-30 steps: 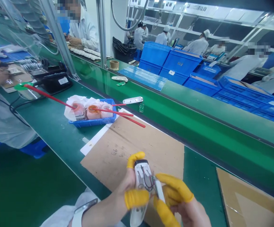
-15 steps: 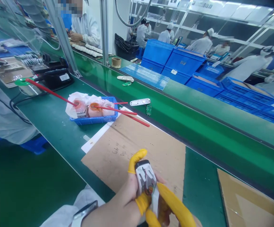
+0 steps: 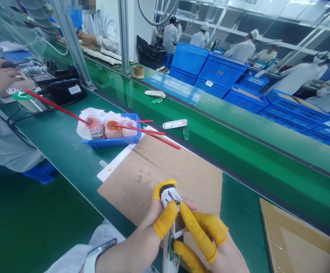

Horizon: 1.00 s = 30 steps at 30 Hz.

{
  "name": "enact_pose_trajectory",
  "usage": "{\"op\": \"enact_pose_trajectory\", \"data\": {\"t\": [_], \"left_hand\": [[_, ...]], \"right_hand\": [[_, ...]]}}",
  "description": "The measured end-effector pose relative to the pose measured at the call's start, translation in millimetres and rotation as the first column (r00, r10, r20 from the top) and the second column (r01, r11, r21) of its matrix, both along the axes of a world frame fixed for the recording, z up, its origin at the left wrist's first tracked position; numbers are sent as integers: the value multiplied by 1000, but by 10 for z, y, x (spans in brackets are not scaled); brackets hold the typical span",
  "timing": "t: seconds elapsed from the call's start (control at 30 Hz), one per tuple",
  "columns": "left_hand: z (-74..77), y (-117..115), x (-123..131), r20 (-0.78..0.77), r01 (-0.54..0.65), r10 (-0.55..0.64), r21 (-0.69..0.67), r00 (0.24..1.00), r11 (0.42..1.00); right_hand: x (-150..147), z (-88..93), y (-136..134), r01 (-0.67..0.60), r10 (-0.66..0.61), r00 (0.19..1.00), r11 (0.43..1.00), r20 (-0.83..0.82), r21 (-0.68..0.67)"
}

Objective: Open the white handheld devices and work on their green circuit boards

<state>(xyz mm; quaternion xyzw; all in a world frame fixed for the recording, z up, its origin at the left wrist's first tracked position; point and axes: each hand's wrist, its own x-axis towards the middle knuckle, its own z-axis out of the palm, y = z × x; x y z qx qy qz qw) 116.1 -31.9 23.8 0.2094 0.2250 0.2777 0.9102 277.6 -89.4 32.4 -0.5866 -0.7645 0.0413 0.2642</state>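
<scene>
My left hand (image 3: pixel 156 222), with yellow finger cots, is closed around a white plastic housing (image 3: pixel 171 194) with a black end, held over the cardboard sheet (image 3: pixel 187 170). Yellow cots also cover the fingers of my right hand (image 3: pixel 207 231). Its fingertips press at the housing's open side and grip its lower part. A long white shell (image 3: pixel 169 261) with a green circuit board (image 3: pixel 173 242) hangs below, between my hands. My fingers hide part of how the shell joins the housing.
A blue tray (image 3: pixel 108 142) holds several jars with red sticks. White shells (image 3: pixel 175 124) with green boards lie on the green belt (image 3: pixel 239 167). Another cardboard piece (image 3: pixel 301 235) lies right. A co-worker's hand (image 3: pixel 0 77) is at left near a solder spool (image 3: pixel 25 100). Blue crates (image 3: pixel 222 74) stand beyond.
The long shell with the board has swung down below the housing. My left thumb and right fingertips have moved up onto the housing. Belt parts shifted right; the co-worker's hand at left came further in.
</scene>
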Motion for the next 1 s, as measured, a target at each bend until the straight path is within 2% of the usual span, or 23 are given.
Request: {"op": "enact_pose_trajectory", "data": {"t": [0.1,0.27,0.43,0.6,0.8,0.83,0.9,0.93,1.0], "left_hand": [[75,87,72,43,12,-9,-85,999,996],[191,143,159,-74,-36,19,-232,997,972],[156,131,123,-80,30,-45,-172,996,985],[115,116,143,-113,42,-54,-107,992,993],[139,54,174,-257,31,-58,-109,965,994],[146,57,188,-285,13,-35,-79,958,997],[167,81,227,-331,-29,21,-19,944,999],[180,96,251,-339,-44,43,5,940,999],[208,117,297,-325,-76,93,65,941,995]], "right_hand": [[70,17,62,-42,41,999,999,21,20],[129,61,93,-118,118,993,992,2,50],[126,118,141,-160,158,987,984,36,74],[146,108,178,-214,206,973,975,104,68],[49,126,232,-153,135,984,974,114,167],[35,113,232,-146,131,987,971,92,188],[22,61,201,-55,74,992,983,-101,177],[20,25,170,17,17,971,990,-238,138],[15,-47,88,129,-103,874,991,-475,21]]}}
